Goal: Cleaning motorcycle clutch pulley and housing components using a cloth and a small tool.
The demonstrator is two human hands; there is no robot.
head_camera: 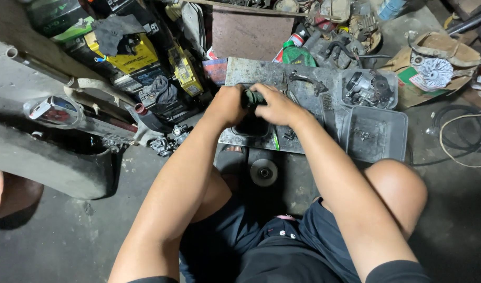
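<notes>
**Both hands on a dark green part over the metal plate**

Right now I have my left hand (227,105) and my right hand (276,107) closed together around a small dark green part (252,97), fingers wrapped on either side so that only its top shows between them. I hold it just above a dirty grey metal plate (261,73) that lies on the floor in front of my knees. Under my hands sits a small black tray (250,127) on that plate. Beside my right wrist stand two grey plastic tubs: the nearer tub (374,133) holds a few small bits, and the farther tub (369,88) holds a lump of engine parts. A round metal disc (264,171) lies on the floor between my legs. Yellow boxes (130,55) are stacked to the left, well apart from my hands.
</notes>
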